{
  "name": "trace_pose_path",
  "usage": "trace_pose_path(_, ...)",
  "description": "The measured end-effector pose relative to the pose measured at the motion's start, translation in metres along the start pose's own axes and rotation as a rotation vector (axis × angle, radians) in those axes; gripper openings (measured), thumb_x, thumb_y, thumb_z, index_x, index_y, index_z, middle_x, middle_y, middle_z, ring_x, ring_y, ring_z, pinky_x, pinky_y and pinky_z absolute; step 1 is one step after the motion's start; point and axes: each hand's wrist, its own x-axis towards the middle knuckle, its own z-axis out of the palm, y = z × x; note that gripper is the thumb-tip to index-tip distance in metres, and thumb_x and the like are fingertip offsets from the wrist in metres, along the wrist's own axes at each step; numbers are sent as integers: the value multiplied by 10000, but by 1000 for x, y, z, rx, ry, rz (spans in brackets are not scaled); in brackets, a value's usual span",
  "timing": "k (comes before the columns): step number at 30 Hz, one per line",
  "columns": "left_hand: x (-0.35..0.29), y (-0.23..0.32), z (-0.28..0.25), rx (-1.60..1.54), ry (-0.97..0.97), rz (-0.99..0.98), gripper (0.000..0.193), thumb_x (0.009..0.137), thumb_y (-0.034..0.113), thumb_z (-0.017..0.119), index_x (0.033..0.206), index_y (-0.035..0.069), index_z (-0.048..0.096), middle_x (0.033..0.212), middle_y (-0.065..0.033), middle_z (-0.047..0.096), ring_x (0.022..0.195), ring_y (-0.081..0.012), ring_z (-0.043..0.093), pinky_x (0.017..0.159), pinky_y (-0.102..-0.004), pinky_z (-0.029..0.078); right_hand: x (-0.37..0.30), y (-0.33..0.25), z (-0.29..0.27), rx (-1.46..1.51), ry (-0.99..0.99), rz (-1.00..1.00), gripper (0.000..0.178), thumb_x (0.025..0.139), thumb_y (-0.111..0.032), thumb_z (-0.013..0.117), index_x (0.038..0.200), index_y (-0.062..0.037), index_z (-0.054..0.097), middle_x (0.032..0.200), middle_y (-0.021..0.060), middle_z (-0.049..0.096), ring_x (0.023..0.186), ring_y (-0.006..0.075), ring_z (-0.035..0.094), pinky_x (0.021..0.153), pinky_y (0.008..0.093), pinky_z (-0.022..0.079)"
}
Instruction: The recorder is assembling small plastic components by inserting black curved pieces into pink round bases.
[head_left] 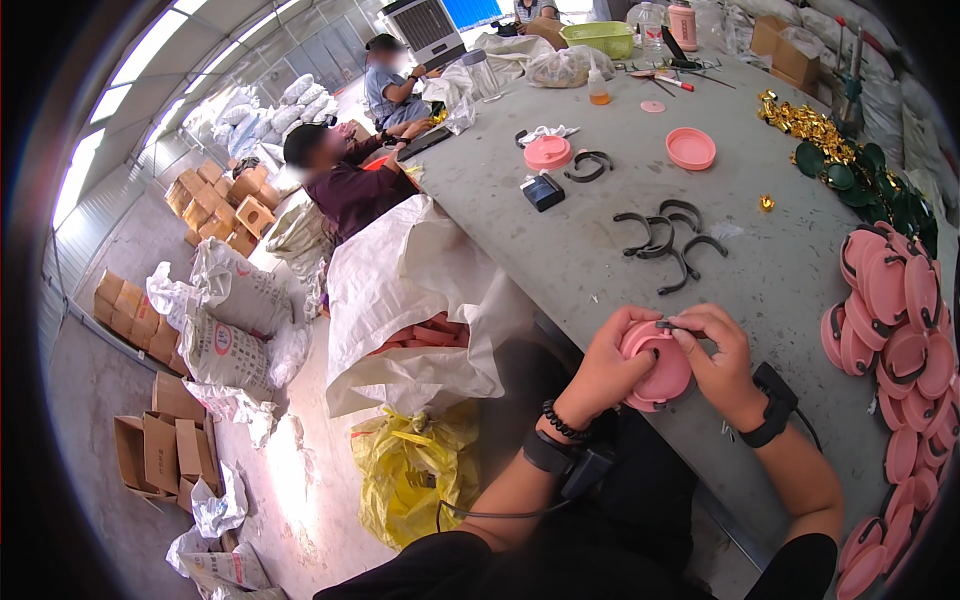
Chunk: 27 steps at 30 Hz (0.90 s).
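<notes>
My left hand (610, 368) is closed around a round pink plastic lid (672, 380), held over the near edge of the table. With its fingertips pinched together, my right hand (722, 362) grips a small dark piece (664, 324) at the lid's upper rim. Whether that piece belongs to a longer strap is hidden by my fingers. Beyond my hands lie several loose black curved handles (655, 238). Farther off are a pink lid lying flat (690, 150), another pink lid (548, 152), a single black handle (590, 166) and a small black box (542, 192).
Pink lids with dark handles (885, 285) are heaped along the table's right side, behind them green discs (850, 175) and gold pieces (815, 125). At left stand a white sack of pink parts (400, 270) and a yellow bag (410, 480). Two people (340, 185) sit at the table's far left side.
</notes>
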Motion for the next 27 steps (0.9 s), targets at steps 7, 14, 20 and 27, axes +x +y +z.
trace_pose_path(7,0,0,0,5,2,7,373,711,34,535,1081,13,500,996,-46,553,908,-97,519,799,-238,440,1,0,-2,46,-18,42,119,786,7,609,903,2,626,859,110,596,779,204,594,671,272,473)
trace_pose_path(14,-2,2,3,45,3,3,371,713,34,538,1082,15,499,996,-65,563,915,-116,528,805,-253,446,2,0,-10,9,-106,5,131,789,22,591,916,6,618,863,111,590,790,198,595,678,275,474)
trace_pose_path(20,7,2,3,135,-26,34,371,712,39,537,1080,23,501,969,-54,561,887,-105,524,778,-244,450,2,6,-11,17,-95,40,162,791,18,586,950,7,615,863,112,578,777,196,589,680,275,472)
trace_pose_path(27,9,5,5,139,-20,2,365,708,47,548,1069,28,501,951,-45,558,866,-100,526,754,-236,454,7,4,-18,-109,-191,-29,262,740,-8,608,1000,-42,617,869,108,538,793,221,564,699,295,463)
